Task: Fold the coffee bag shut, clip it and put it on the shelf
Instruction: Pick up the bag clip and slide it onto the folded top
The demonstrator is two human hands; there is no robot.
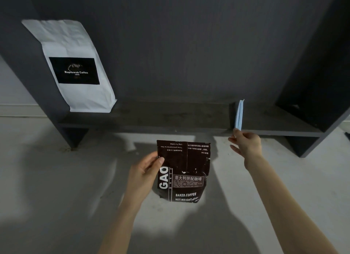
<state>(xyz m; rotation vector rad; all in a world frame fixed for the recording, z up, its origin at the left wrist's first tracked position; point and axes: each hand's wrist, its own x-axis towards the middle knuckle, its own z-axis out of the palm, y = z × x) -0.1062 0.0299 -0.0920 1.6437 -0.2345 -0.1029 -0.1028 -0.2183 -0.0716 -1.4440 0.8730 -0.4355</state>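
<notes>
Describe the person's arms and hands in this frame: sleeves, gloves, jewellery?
Both forearms are bare as far as the frame shows, with no sleeve in view. The left hand and right hand wear no gloves. No watch, bracelet or ring is visible on wrists or fingers, though the lighting is dim.

1. Two coffee bags: one dark bag [182, 170] with its top folded over, one white bag [75, 68] on the shelf [170, 119].
2. One pale blue clip [239, 115].
3. Two hands: left hand [144, 172], right hand [246, 143].
</notes>
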